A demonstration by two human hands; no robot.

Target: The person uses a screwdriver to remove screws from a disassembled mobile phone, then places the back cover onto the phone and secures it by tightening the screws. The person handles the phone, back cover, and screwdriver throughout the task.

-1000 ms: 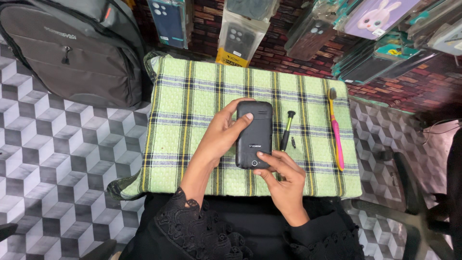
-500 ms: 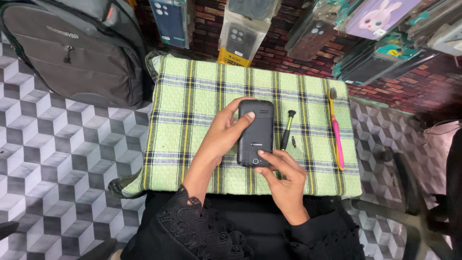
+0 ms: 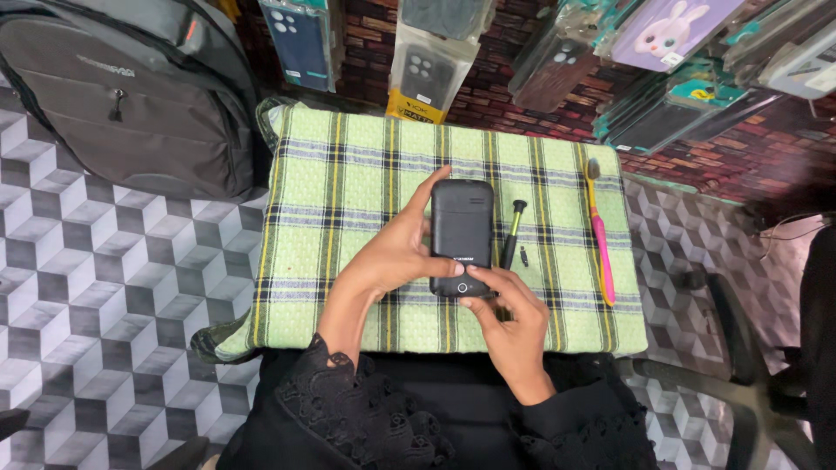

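A small dark phone (image 3: 461, 228) lies back side up on a green plaid cloth (image 3: 348, 183). My left hand (image 3: 392, 257) wraps its left edge, thumb along the side and a finger at the top corner. My right hand (image 3: 509, 318) pinches the phone's near end around the camera circle. Both hands hold the phone just above or on the cloth. A black screwdriver (image 3: 512, 233) lies directly right of the phone, with a tiny dark bit (image 3: 523, 257) beside it.
A pink and yellow toothbrush (image 3: 599, 235) lies along the cloth's right side. A grey backpack (image 3: 131, 96) stands at the far left on a cube-patterned floor. Packaged phone cases (image 3: 431, 52) hang on the brick wall behind. A chair arm (image 3: 740, 392) juts at right.
My right hand has shifted slightly left along the phone's near end. The phone and my left hand stay almost in place.
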